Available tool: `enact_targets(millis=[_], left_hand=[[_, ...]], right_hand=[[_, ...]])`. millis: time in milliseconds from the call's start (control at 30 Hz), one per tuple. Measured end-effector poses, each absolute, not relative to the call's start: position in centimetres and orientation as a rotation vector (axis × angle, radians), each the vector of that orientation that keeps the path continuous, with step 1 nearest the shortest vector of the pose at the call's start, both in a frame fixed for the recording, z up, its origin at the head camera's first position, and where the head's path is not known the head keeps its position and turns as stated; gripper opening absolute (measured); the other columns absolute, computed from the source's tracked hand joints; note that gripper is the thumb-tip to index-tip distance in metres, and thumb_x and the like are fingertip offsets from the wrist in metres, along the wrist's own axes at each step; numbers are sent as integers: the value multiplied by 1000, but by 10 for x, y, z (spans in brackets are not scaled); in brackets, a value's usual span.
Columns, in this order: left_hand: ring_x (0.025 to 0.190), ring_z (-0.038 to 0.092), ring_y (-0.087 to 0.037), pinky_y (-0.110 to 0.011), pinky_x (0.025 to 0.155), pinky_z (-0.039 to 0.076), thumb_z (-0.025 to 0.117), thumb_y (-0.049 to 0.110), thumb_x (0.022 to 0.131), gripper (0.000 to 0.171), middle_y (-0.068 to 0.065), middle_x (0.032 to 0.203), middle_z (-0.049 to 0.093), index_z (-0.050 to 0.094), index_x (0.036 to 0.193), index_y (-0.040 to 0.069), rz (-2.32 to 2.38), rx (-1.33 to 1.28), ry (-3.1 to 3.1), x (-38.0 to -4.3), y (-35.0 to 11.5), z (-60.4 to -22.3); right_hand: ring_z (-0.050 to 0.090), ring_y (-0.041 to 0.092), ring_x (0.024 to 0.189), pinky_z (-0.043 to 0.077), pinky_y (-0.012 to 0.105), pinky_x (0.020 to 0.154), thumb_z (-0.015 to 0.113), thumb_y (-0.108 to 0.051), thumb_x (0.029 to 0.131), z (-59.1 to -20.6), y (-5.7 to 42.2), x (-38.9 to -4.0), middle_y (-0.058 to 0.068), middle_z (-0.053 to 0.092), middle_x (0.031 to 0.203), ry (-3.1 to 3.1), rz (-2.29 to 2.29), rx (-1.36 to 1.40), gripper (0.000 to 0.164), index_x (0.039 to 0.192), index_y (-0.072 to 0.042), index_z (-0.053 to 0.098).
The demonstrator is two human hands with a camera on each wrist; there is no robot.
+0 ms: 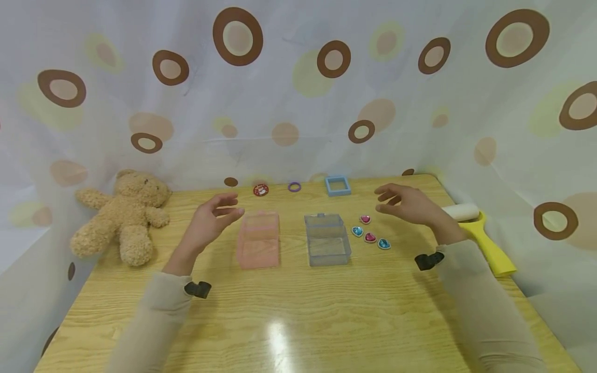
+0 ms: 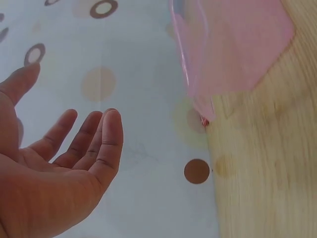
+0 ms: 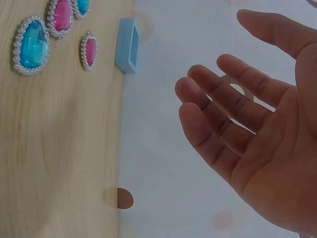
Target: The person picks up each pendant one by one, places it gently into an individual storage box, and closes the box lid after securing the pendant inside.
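Observation:
My left hand (image 1: 213, 220) hovers above the table just left of a clear pink plastic box (image 1: 259, 254), fingers loosely bent and holding nothing. To the right of that box lies a clear grey-blue box (image 1: 328, 251); both appear to have their lids laid back. My right hand (image 1: 408, 203) is in the air, relaxed, with nothing in it. Nearest to it are several heart-shaped gems with beaded rims: a pink gem (image 1: 365, 219), a blue gem (image 1: 357, 231), another pink gem (image 1: 370, 238) and another blue gem (image 1: 384, 244). In the right wrist view the palm (image 3: 267, 144) shows bare.
Along the back edge lie a red round badge (image 1: 260, 190), a purple ring (image 1: 294, 187) and a light-blue square frame (image 1: 338, 186). A teddy bear (image 1: 128, 217) leans at the left. A white roller with a yellow handle (image 1: 492, 251) lies at the right edge. A dotted curtain (image 1: 280, 93) surrounds the table.

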State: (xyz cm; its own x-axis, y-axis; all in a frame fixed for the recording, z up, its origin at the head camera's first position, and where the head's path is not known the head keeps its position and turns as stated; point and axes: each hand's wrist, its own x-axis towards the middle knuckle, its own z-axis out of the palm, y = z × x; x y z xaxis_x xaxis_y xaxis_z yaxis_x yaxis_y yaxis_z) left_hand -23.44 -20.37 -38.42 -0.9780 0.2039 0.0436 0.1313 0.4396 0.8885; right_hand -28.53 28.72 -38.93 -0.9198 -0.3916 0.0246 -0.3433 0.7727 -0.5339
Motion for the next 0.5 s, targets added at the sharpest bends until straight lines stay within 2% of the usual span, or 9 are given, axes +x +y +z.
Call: enact_targets(millis=[500], left_hand=[[132, 55, -32, -50, 102, 50, 69, 34, 95, 57, -11, 144, 54, 49, 145, 17, 1706, 356, 2490, -227, -169, -405]], right_hand=[[63, 34, 112, 51, 53, 94, 64, -38, 98, -408, 276, -286, 16, 67, 125, 2859, -864, -583, 46, 136, -12, 57]])
